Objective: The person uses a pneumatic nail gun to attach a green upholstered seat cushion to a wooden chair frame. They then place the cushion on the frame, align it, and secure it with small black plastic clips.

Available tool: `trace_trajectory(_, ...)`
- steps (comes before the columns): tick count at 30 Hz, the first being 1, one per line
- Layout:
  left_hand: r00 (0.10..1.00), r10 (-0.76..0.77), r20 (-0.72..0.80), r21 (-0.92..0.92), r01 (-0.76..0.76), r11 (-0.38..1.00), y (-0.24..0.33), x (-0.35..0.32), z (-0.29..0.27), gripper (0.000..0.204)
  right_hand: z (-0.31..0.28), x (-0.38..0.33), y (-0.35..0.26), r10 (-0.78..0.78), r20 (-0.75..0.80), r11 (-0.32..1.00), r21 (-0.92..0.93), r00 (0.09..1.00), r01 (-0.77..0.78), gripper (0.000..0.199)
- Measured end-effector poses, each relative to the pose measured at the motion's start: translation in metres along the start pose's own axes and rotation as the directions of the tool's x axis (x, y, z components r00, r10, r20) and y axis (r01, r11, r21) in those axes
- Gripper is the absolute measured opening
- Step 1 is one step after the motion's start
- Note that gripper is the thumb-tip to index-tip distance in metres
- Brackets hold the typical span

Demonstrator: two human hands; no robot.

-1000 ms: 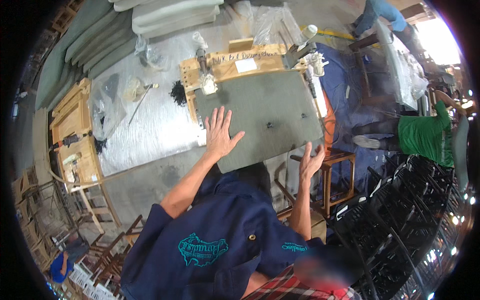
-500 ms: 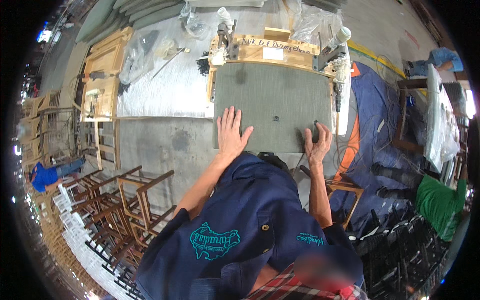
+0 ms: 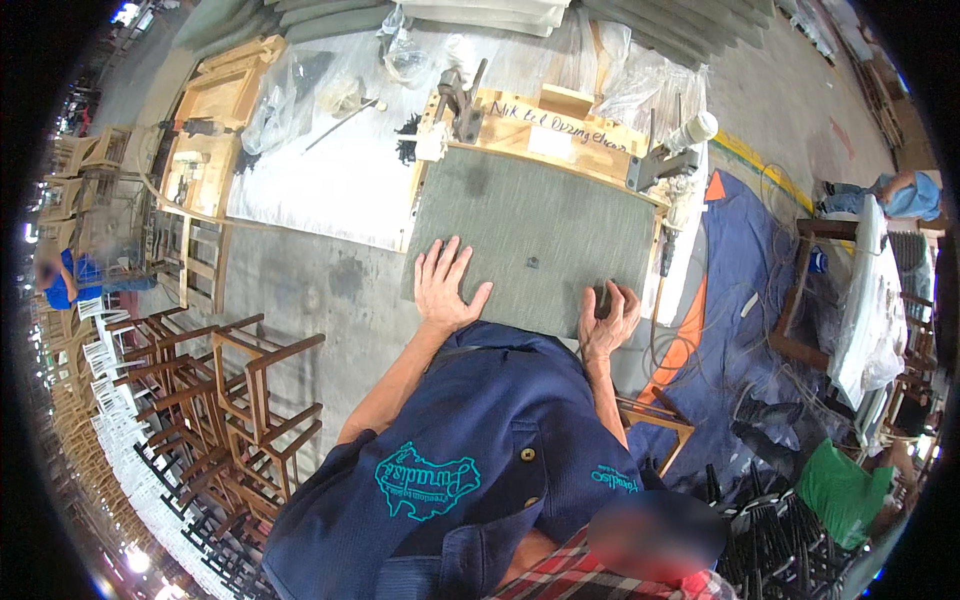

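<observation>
Grey-green panel (image 3: 500, 215): it lies under both hands, its far edge at the wooden jig (image 3: 570, 128).
Left hand (image 3: 446, 289): open, fingers spread flat upon the near left corner.
Right hand (image 3: 609, 322): half open, fingers bent at the near right corner; how hard it presses, I cannot tell.
Panel alignment: uneven pushing could turn it askew.
Left clamp (image 3: 460, 108), right clamp (image 3: 665, 168): weak holding could let the panel slip.

head L fisheye | looks dn | nr L hand (image 3: 446, 290) + R hand (image 3: 608, 322)
</observation>
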State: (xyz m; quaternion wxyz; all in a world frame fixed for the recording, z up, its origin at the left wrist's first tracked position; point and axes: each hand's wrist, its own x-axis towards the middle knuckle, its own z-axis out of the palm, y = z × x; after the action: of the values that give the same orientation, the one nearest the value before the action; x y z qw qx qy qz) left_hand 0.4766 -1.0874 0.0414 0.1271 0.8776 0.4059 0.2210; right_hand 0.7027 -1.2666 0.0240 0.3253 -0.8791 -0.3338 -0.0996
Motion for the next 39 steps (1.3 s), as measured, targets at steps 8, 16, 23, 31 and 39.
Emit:
trace_trajectory(8, 0.998, 0.057, -0.023, -0.003, -0.057, 0.998, -0.016, 0.036, 0.017, 0.065, 0.029, 0.021, -0.002, 0.026, -0.024, 0.999, 0.027, 0.999, -0.025, 0.047)
trace_trajectory(16, 0.991, 0.132, -0.019, -0.001, -0.132, 0.991, -0.023, 0.049, 0.032, 0.067, 0.052, 0.03, 0.011, -0.031, -0.082, 0.999, -0.033, 0.996, 0.028, 0.047)
trace_trajectory(23, 0.997, 0.072, -0.029, -0.011, -0.073, 0.997, -0.017, 0.041, 0.019, 0.066, 0.038, 0.04, -0.002, -0.083, -0.001, 0.996, 0.007, 0.997, 0.083, 0.046)
trace_trajectory(31, 1.0, -0.01, 0.02, -0.152, 0.013, 0.988, -0.011, -0.055, 0.008, 0.075, 0.032, 0.027, 0.022, -0.353, -0.04, 0.936, -0.012, 0.935, 0.353, 0.042)
trace_trajectory(39, 0.422, -0.166, 0.891, -0.029, 0.418, 0.908, -0.15, -0.163, 0.088, 0.07, 0.041, 0.022, 0.01, -0.282, 0.039, 0.951, -0.124, 0.959, 0.284, 0.044)
